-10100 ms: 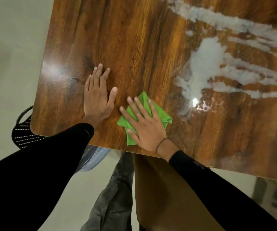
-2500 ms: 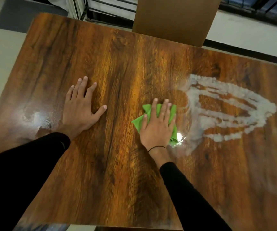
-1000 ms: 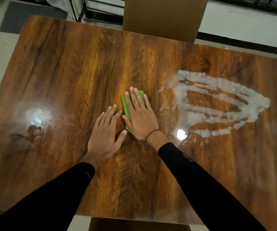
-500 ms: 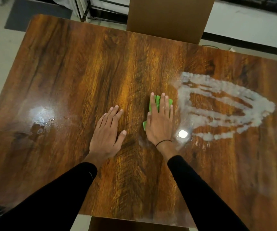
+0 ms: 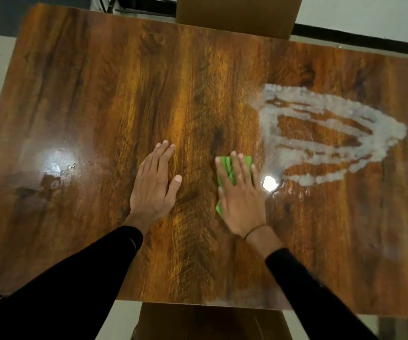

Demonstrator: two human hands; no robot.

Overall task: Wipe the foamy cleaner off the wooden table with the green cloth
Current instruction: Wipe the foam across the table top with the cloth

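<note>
My right hand: my right hand (image 5: 241, 195) lies flat on the green cloth (image 5: 230, 169), fingers straight and a little spread, and presses it down on the table (image 5: 99, 94).
My left hand: my left hand (image 5: 154, 182) lies flat on the bare wood beside it, fingers straight, and holds nothing. It helps me lean.
The cloth: it is bunched up under my right palm. Only a bit of green peeks out by my fingers and my thumb.
The foam: the white foam (image 5: 325, 133) sits in loops to the right of the cloth, near but not touching it. I think most of it still needs wiping.
How I do it well: I think I should slide the cloth to the right, into the foam, and keep my palm flat so the whole cloth rubs the wood.
What to watch: the cloth is small under my hand, so my bare fingers may smear the foam. I might open the cloth wider first.
Wet spots: little drops shine just by my right hand (image 5: 270, 184).
</note>
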